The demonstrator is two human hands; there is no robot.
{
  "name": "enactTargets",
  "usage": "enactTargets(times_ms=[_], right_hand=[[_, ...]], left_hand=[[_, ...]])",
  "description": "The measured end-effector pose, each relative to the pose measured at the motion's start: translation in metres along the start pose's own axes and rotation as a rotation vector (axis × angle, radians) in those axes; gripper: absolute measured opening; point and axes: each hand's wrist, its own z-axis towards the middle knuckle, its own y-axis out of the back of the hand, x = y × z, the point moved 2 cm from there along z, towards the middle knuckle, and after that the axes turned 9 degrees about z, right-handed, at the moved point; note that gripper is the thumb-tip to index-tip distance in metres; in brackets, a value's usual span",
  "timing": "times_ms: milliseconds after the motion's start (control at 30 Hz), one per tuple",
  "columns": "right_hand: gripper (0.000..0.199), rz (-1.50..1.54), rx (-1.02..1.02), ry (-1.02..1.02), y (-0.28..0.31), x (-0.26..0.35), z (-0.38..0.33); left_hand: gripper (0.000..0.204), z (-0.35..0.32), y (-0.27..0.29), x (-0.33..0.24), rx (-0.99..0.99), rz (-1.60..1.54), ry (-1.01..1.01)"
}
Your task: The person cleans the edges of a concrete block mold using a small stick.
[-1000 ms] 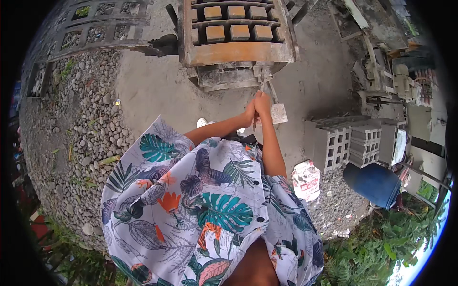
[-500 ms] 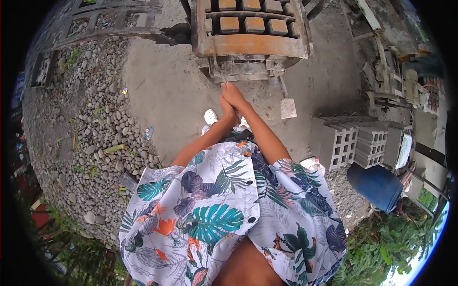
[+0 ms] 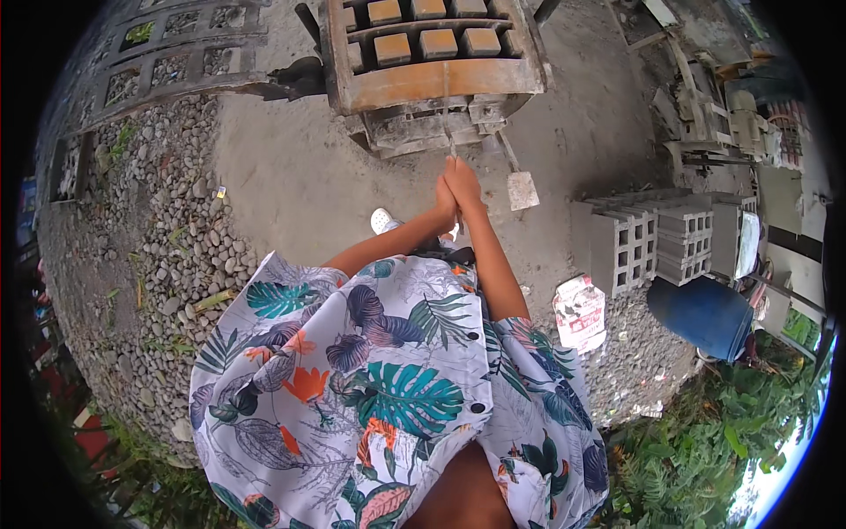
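Both my hands are closed together round the near end of a thin rod (image 3: 451, 139). My right hand (image 3: 464, 182) is in front and partly covers my left hand (image 3: 446, 197), just behind it. From my fists the rod runs away toward the block-making machine (image 3: 370, 93). It passes over the front lip of its mould, a rusty orange band. Behind that band sit rows of square blocks (image 3: 438, 44) with orange tops. What the rod's far end looks like is unclear. A small square plate on an arm (image 3: 523, 189) sticks out at the machine's near right.
Stacked grey hollow blocks (image 3: 634, 242) stand at right, with a blue drum (image 3: 701, 317) beyond them. A printed paper sack (image 3: 580, 313) lies nearby. Pebbles (image 3: 167, 256) cover the ground at left. A concrete frame (image 3: 176, 93) stands at far left.
My hands and the rod have moved right relative to the machine's front, from its left part to near its middle. The view has shifted, showing more of the paper sack.
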Motion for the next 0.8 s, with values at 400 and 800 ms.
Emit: enactTargets(times_ms=[400,800], right_hand=[[0.037,0.079,-0.165,0.040,-0.022,-0.004,0.013],[0.037,0.025,0.194,0.229,-0.055,0.039,0.015]], left_hand=[[0.056,-0.014,0.021,-0.008,-0.136,0.201,0.051],[0.048,-0.028,0.041,-0.045,-0.183,-0.156,-0.170]])
